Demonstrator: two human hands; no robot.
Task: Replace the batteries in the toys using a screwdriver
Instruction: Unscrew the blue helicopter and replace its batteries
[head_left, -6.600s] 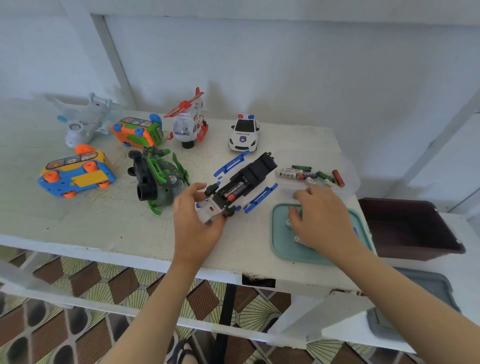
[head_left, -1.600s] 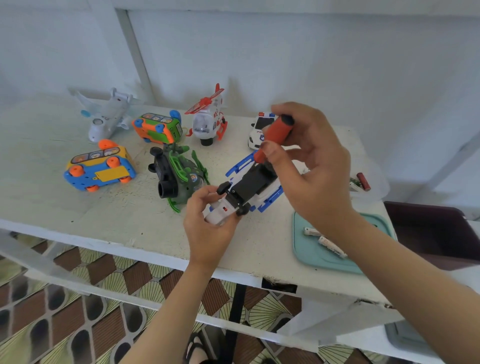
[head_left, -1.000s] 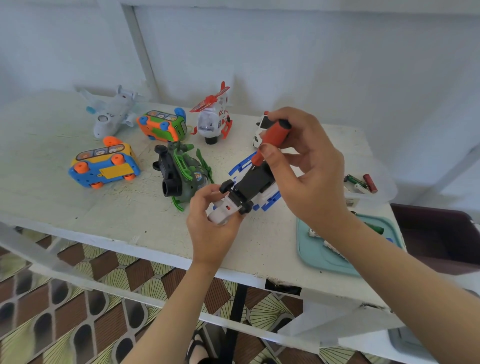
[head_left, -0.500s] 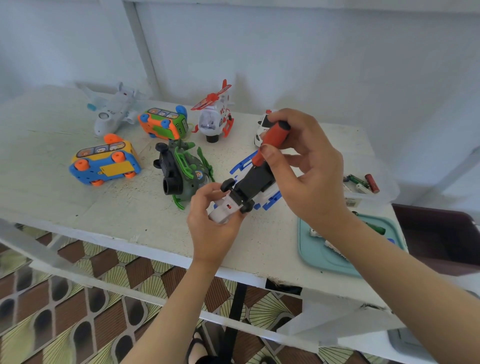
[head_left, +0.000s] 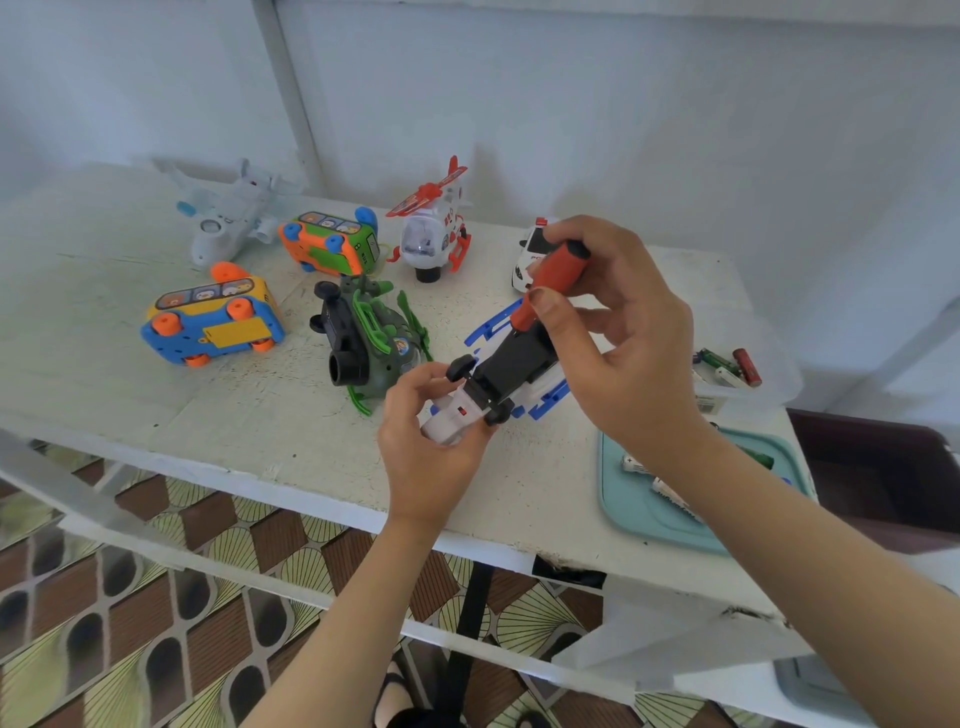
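Toy: we have the white-and-blue toy (head_left: 511, 364) belly-up near the middle of the table (head_left: 130, 410), with its black underside facing us.
Long axis: it runs from near-left to far-right.
Left hand: our left hand (head_left: 431, 447) grips the toy's near, white end with the fingers curled round it. We cannot tell whether the toy rests on the table or is lifted slightly.
Right hand: our right hand (head_left: 623, 343) pinches the red handle of the screwdriver (head_left: 558, 270) between thumb and fingers.
Screwdriver: it is tilted, with the handle up and far-right and the shaft pointing down at the far end of the black underside. The tip is too small for us to see whether it is seated.
Key relation: the working spot lies just below the right hand's grip, at the opposite end of the toy from the left hand's hold. The right hand is the nearer one.
Step, as we judge: we are turning a cover screw, but cannot tell whether we are loosening or tightening it.
Batteries: loose batteries (head_left: 635, 462) lie on the teal tray (head_left: 618, 499) at near right. There are more in a clear box (head_left: 769, 374) further back.
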